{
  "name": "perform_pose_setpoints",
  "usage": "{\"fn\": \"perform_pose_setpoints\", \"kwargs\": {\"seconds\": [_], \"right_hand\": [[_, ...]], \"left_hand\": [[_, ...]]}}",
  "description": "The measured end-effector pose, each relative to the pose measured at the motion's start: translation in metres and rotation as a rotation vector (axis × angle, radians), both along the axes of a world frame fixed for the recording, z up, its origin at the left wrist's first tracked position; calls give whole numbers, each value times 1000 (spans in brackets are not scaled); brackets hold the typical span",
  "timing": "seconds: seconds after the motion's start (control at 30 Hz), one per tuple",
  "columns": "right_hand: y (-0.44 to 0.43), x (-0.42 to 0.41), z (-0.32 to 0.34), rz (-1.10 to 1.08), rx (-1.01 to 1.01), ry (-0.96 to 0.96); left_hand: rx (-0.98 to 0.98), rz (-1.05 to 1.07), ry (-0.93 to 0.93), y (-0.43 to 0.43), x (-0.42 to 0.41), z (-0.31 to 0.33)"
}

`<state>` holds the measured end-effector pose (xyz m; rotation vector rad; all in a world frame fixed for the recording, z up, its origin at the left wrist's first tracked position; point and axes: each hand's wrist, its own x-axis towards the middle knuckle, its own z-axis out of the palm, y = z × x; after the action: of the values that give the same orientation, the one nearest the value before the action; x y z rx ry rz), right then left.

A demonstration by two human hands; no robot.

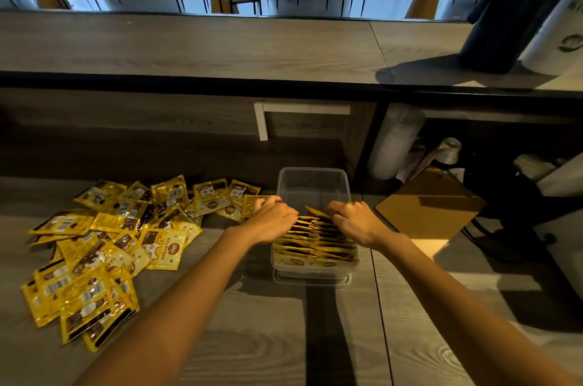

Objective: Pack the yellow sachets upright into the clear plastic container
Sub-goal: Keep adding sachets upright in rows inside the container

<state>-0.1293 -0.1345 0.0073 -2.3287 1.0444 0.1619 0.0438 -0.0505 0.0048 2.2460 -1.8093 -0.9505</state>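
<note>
A clear plastic container (313,179) stands on the wooden counter in the middle. Its near half holds a row of yellow sachets (315,246) standing upright; its far half is bare. My left hand (272,221) rests on the left ends of the row, fingers curled over the sachet tops. My right hand (355,221) presses on the right ends of the same row. Both hands sit at the far end of the packed row. A loose pile of yellow sachets (104,246) lies flat on the counter to the left.
A brown clipboard (432,205) lies right of the container. A raised counter shelf (220,48) runs across behind. Rolls and cups fill the dark recess at the right (448,152). Café tables and chairs stand beyond.
</note>
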Motion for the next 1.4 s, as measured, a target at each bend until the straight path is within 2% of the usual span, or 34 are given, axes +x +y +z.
{"fn": "perform_pose_setpoints", "kwargs": {"seconds": [0.13, 0.33, 0.43, 0.63, 0.93, 1.1, 1.2, 1.3, 1.4], "right_hand": [[-1, 2, 0, 41, -29, 38], [-7, 1, 6, -10, -20, -53], [-4, -1, 7, -16, 5, -31], [1, 0, 4, -13, 32, 28], [4, 7, 9, -72, 60, -21], [20, 41, 28, -88, -125, -159], [49, 84, 34, -1, -186, -302], [81, 129, 21, 78, -124, -339], [103, 163, -9, 106, 9, -165]], "left_hand": [[-32, 2, -24, 1, -2, 5], [-89, 21, -60, -4, 3, 5], [-68, 10, -61, -3, 4, 4], [-13, -13, -20, 1, 2, 8], [-124, 86, 47, 3, 2, 10], [-320, 305, 30, 8, 20, 26], [-434, 511, -83, 30, 43, 28], [-385, 651, -184, 61, 69, 12], [-215, 738, -183, 93, 90, -12]]}}
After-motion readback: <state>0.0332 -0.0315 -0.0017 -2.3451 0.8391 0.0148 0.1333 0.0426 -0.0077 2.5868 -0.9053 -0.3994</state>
